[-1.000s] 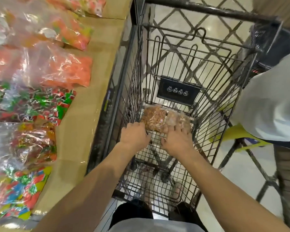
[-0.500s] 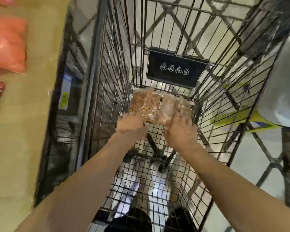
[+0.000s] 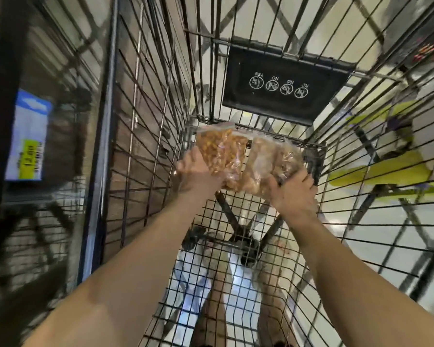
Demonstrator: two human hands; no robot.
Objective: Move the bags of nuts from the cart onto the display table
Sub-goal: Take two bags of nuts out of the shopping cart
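Observation:
Both my arms reach down into a black wire cart point(image 3: 145, 136). At its far end, two clear bags of nuts sit side by side just above the mesh floor. My left hand point(image 3: 198, 171) grips the near left edge of the darker orange-brown bag of nuts point(image 3: 223, 149). My right hand point(image 3: 295, 191) grips the near right corner of the paler bag of nuts point(image 3: 268, 161). Both bags look lifted and tilted toward me. The display table is out of view.
A black plastic safety placard point(image 3: 283, 83) hangs on the cart's far wall. Left of the cart is a dark shelf frame with a blue and yellow price tag point(image 3: 28, 136). A yellow-green stool point(image 3: 386, 169) stands right of the cart. My legs show through the mesh floor.
My view has dropped deeper into the cart and the display table slid out of sight. Both hands closed on the bags and raised their near edges off the mesh.

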